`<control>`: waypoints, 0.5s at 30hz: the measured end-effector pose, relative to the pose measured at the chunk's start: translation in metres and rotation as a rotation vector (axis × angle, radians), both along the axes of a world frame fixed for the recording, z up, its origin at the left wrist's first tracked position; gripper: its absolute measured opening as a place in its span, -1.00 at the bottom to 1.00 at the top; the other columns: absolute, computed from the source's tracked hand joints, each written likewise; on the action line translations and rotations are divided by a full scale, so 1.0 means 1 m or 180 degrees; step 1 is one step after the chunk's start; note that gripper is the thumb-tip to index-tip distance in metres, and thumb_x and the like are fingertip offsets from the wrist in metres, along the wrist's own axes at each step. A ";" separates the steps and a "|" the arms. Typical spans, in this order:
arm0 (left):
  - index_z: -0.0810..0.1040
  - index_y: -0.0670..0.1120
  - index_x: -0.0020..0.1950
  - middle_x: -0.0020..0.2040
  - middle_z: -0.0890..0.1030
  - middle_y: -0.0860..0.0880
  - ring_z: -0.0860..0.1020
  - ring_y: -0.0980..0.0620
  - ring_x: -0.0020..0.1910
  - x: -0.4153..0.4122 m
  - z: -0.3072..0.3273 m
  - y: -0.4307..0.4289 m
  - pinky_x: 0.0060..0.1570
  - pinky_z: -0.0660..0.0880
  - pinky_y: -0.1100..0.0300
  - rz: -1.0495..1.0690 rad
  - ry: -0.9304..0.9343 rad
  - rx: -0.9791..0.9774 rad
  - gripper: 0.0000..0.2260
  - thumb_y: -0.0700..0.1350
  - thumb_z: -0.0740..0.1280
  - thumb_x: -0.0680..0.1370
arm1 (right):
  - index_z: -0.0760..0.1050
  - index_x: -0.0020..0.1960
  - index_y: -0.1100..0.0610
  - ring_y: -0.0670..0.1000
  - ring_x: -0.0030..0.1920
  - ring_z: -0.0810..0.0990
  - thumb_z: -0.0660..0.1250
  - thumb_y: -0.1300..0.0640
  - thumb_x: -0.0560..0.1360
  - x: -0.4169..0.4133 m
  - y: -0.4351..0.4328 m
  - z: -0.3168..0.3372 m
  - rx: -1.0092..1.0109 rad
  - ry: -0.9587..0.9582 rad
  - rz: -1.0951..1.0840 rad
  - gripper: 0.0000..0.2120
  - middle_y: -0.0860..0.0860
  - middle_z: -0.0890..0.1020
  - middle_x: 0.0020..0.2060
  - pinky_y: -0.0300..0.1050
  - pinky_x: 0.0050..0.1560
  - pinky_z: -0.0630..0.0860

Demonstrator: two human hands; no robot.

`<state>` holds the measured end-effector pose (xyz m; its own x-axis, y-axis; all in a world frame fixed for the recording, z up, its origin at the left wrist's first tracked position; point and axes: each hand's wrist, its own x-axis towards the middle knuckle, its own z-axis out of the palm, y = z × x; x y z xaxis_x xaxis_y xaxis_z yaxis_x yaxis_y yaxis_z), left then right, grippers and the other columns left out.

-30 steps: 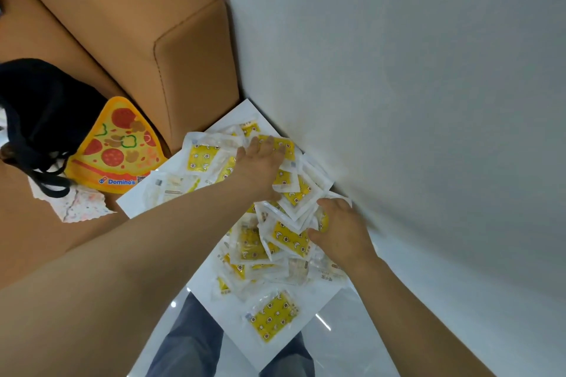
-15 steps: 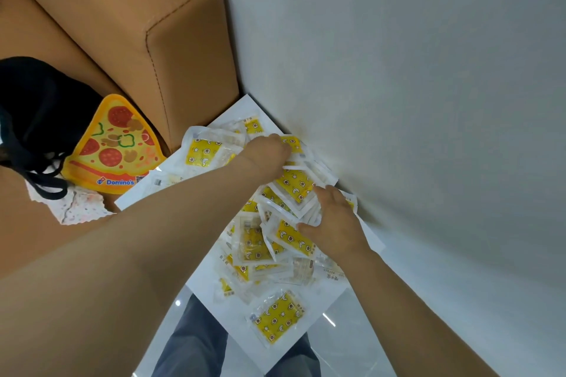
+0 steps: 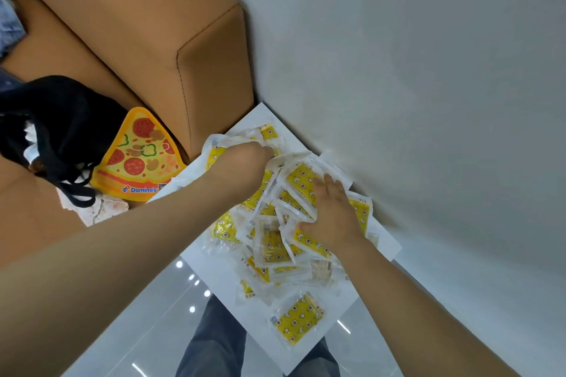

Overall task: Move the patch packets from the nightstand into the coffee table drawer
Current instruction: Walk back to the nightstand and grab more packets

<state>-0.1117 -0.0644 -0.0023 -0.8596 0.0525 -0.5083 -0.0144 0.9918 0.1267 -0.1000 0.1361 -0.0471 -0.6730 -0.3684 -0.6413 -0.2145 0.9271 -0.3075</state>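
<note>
Right hand (image 3: 333, 217) lies palm down on the heap of yellow-printed clear plastic patch packets (image 3: 272, 245), fingers straight and spread over the top packets, thumb at the near edge of one; it is released, pressing, not grasping. Right forearm reaches in from the near right corner of the square white nightstand top (image 3: 220, 275).

Left hand (image 3: 242, 168) is at the far left part of the nightstand, clenched on packets, fingers curled down into them and fingertips hidden. Left forearm crosses the nightstand's left edge.

The packets all lie on the nightstand, loosely piled and overlapping from its middle to its far corner. One separate yellow packet (image 3: 298, 320) lies flat near the front corner, apart from the heap.

Below the nightstand's front: dark grey trouser legs (image 3: 214, 343) and a glossy pale grey floor (image 3: 147, 315) with light reflections.

Left of the nightstand, touching it: a tan leather-look sofa armrest (image 3: 214, 76). On the sofa seat lie a pizza-slice-shaped yellow item marked "Domino's" (image 3: 137, 159) and a black fabric bag with straps (image 3: 58, 119).

Behind and right of the nightstand: a plain pale grey wall (image 3: 413, 70).
</note>
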 end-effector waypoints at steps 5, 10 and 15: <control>0.49 -0.14 0.08 -0.08 0.52 -0.11 0.54 -0.09 -0.13 0.038 -0.011 -0.018 -0.22 0.45 0.08 0.0603 0.0036 0.0204 -0.82 -0.30 0.16 0.56 | -0.10 0.56 0.06 0.19 0.54 -0.03 0.41 -0.09 0.42 -0.009 -0.010 -0.008 0.0092 -0.0096 0.0130 -0.08 0.10 -0.04 0.55 0.11 0.49 0.14; 0.49 -0.15 0.09 -0.04 0.49 -0.12 0.52 -0.09 -0.17 0.046 -0.024 -0.019 -0.28 0.37 0.14 0.0720 -0.0038 0.0303 -0.82 -0.29 0.16 0.56 | -0.05 0.55 0.10 0.25 0.43 0.24 0.38 -0.12 0.38 -0.013 -0.019 -0.015 0.0349 0.0065 0.0417 -0.08 0.17 0.12 0.50 0.12 0.37 0.33; 0.46 -0.17 0.14 0.00 0.48 -0.14 0.55 -0.14 -0.10 0.038 -0.028 -0.020 -0.27 0.35 0.15 0.0596 -0.0069 0.0250 -0.82 -0.27 0.16 0.58 | -0.05 0.55 0.14 0.25 0.32 0.35 0.37 -0.14 0.39 -0.018 -0.024 -0.017 0.0553 0.0198 0.0735 -0.08 0.21 0.20 0.45 0.09 0.26 0.43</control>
<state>-0.0733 -0.0845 -0.0300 -0.8470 -0.0669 -0.5274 -0.2011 0.9587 0.2013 -0.1184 0.1116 -0.0640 -0.6241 -0.4046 -0.6684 -0.4393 0.8892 -0.1280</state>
